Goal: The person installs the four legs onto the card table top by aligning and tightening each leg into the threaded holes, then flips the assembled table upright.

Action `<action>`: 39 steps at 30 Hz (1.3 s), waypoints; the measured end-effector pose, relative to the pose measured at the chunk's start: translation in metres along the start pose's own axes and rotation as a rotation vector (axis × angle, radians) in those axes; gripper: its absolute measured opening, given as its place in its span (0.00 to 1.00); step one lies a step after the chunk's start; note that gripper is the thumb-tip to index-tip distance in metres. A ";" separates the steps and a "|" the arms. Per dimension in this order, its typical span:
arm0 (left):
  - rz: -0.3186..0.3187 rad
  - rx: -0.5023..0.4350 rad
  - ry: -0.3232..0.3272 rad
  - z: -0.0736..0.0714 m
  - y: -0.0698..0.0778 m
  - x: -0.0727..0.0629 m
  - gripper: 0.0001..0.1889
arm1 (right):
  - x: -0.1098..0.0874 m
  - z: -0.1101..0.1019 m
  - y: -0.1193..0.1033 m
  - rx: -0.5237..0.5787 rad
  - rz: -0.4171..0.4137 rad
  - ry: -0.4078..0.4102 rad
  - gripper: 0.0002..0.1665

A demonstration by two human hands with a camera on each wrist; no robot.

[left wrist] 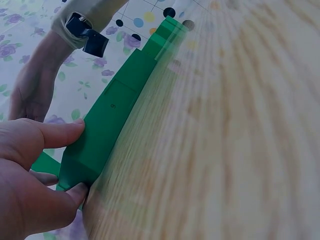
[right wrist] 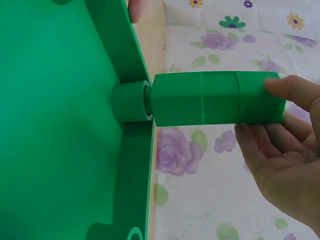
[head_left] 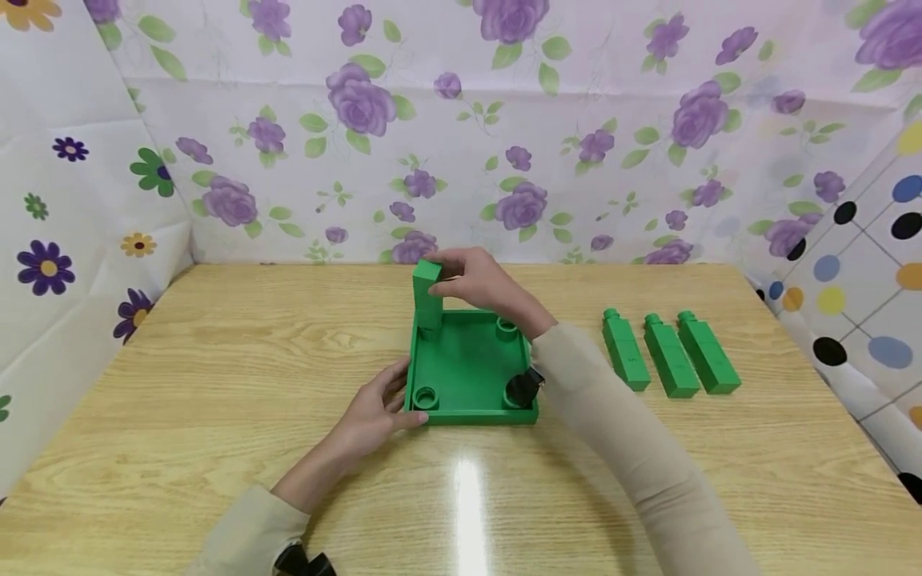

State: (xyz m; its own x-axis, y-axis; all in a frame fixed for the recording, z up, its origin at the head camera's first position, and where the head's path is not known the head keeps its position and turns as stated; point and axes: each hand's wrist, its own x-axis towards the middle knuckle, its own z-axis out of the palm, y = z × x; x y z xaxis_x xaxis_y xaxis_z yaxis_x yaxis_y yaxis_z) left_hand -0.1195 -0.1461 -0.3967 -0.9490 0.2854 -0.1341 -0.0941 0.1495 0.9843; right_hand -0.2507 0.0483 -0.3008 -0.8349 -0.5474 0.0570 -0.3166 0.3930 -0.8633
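A green square tray (head_left: 471, 364) with raised edges and round sockets in its corners lies on the table. In the far left corner a green block-like leg (head_left: 428, 294) stands upright, its narrow neck at the mouth of the socket (right wrist: 132, 102). My right hand (head_left: 468, 280) pinches the leg's upper end between thumb and fingers, as the right wrist view (right wrist: 287, 145) also shows. With thumb and fingers, my left hand (head_left: 370, 416) grips the tray's near left corner. Another socket (head_left: 426, 398) shows just inside that corner.
Three more green legs, among them the nearest one (head_left: 627, 352), lie side by side on the wooden table (head_left: 238, 360), right of the tray. Flowered cloth (head_left: 461, 160) hangs behind the table, and patterned sheets flank it. My right forearm crosses the tray's right edge.
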 end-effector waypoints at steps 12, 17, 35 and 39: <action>0.006 -0.024 -0.014 0.000 -0.002 0.001 0.45 | 0.000 0.014 0.007 -0.066 -0.012 0.160 0.33; 0.003 -0.028 -0.011 0.000 -0.002 0.001 0.45 | 0.001 0.021 0.011 -0.032 -0.004 0.255 0.28; -0.002 -0.027 -0.001 0.000 -0.002 0.000 0.45 | 0.001 0.009 0.025 0.160 -0.010 0.113 0.36; -0.006 -0.019 0.003 -0.001 -0.003 0.000 0.46 | 0.004 -0.001 0.027 0.229 -0.048 -0.041 0.36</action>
State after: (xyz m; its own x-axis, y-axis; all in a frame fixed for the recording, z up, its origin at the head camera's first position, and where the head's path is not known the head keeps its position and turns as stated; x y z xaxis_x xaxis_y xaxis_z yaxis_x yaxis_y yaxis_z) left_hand -0.1197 -0.1472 -0.3992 -0.9494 0.2813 -0.1397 -0.1057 0.1328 0.9855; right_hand -0.2636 0.0574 -0.3236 -0.8010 -0.5927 0.0849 -0.2413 0.1899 -0.9517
